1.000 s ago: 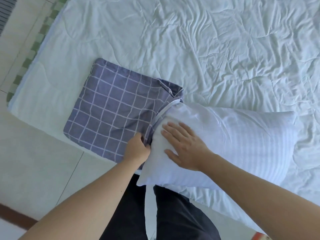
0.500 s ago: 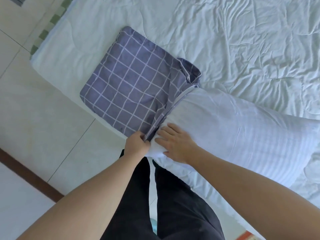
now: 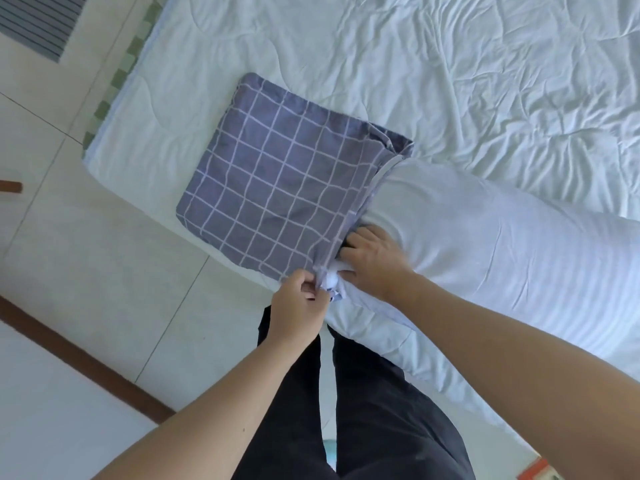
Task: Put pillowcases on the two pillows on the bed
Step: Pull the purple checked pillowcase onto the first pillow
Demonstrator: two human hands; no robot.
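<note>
**Pillow corner being fed into pillowcase mouth**

The pillowcase (image 3: 277, 188), grey-blue with a white grid, lies flat on the bed (image 3: 450, 64) near its left edge, mouth facing right. The left hand (image 3: 299, 303) pinches the near corner of that mouth, fingers curled round the hem. Just beside it to the right, the right hand (image 3: 372, 256) has its fingers curled into the near corner of the white pillow (image 3: 502, 265), pressing it toward the opening. Only the pillow's end sits at the mouth; the bulk lies to the right, uncovered.

Judgement: the left grip should hold the hem taut and open while the right drives the corner fully into the case's far corner. A slack hem risks bunching. No second pillow is in view.
</note>
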